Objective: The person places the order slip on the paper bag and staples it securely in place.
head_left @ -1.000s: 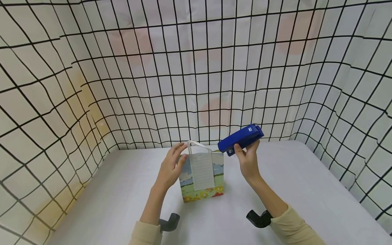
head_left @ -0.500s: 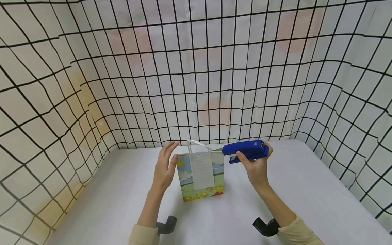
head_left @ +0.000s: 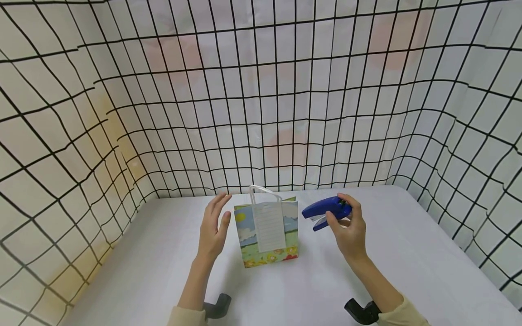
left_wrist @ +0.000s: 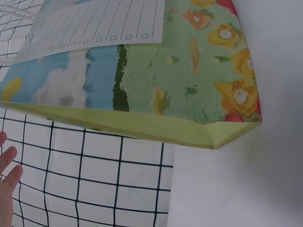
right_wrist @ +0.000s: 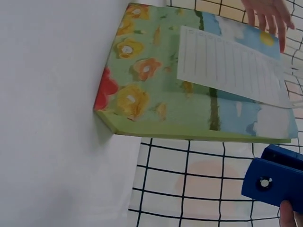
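A paper gift bag (head_left: pixel 246 240) with painted flowers and sky stands upright on the table, its white handle (head_left: pixel 266 188) raised. On the bag's front hangs a lined checklist sheet (head_left: pixel 271 226). My right hand (head_left: pixel 351 233) grips a blue stapler (head_left: pixel 326 208) just right of the bag, above the table, its nose toward the bag and its arm apart from the base. In the right wrist view only the stapler's end (right_wrist: pixel 274 182) and a fingertip show. To the bag's left, my left hand (head_left: pixel 212 231) is raised with fingers extended, holding nothing and apart from the bag.
A white table (head_left: pixel 155 271) lies under everything. Walls of white cloth with a black grid (head_left: pixel 269 113) enclose it at the back and both sides. A dark curved piece sits at each wrist (head_left: pixel 218 306).
My right hand has drawn the stapler right and down, away from the bag's top, and turned it. My left hand has moved left, away from the bag. The bag stays in place.
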{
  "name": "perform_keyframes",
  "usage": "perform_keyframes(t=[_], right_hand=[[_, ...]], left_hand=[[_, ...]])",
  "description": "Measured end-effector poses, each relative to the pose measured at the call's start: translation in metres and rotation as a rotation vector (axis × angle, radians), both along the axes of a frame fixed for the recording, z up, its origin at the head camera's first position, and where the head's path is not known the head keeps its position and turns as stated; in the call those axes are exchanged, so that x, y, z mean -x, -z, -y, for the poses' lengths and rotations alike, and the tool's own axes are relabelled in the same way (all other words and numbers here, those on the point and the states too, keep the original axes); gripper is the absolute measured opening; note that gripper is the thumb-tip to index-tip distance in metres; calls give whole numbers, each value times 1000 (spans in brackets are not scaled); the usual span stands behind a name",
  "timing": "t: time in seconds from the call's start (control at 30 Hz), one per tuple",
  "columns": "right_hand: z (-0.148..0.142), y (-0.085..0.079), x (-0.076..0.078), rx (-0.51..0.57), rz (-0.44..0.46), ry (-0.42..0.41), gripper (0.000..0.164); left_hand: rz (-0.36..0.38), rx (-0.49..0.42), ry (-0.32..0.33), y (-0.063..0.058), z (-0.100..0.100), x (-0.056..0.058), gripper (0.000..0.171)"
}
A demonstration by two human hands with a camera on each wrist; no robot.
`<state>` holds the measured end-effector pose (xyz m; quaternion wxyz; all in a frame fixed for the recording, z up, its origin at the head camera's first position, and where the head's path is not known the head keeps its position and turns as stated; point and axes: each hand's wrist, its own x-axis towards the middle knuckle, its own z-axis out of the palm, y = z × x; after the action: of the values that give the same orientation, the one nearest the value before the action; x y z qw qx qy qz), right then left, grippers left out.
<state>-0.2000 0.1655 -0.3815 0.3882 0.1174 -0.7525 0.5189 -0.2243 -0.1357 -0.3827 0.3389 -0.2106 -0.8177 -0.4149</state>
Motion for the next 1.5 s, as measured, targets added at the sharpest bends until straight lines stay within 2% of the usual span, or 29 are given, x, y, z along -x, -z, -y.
perform_keyframes(t=[0.1,0.23,0.37,0.57,0.67,0.87,1.1,1.3,1.5], right_hand=[[-4,4,-1,-48,34,76,49],[-8,9,-3,-104,142,180,46],[-11,11,-7,-167,245,235,43],[-19,17,-14,-201,351,226,36],[-22,21,-17,-205,390,215,34],[-27,28,-24,-239,460,223,28],[-32,33,-33,-294,607,200,26],[-38,40,-40,-341,642,193,23],[-43,47,-47,-351,641,215,23]], left_hand=[[11,0,-6,2,3,-1,39],[35,-5,-19,6,6,-4,39],[45,-1,-35,9,9,-7,39],[59,39,-96,14,13,-11,41],[34,76,-128,15,15,-13,41],[-11,128,-157,17,18,-18,43],[-19,166,-180,24,21,-21,45],[12,188,-201,27,24,-24,47],[2,221,-221,30,27,-26,46]])
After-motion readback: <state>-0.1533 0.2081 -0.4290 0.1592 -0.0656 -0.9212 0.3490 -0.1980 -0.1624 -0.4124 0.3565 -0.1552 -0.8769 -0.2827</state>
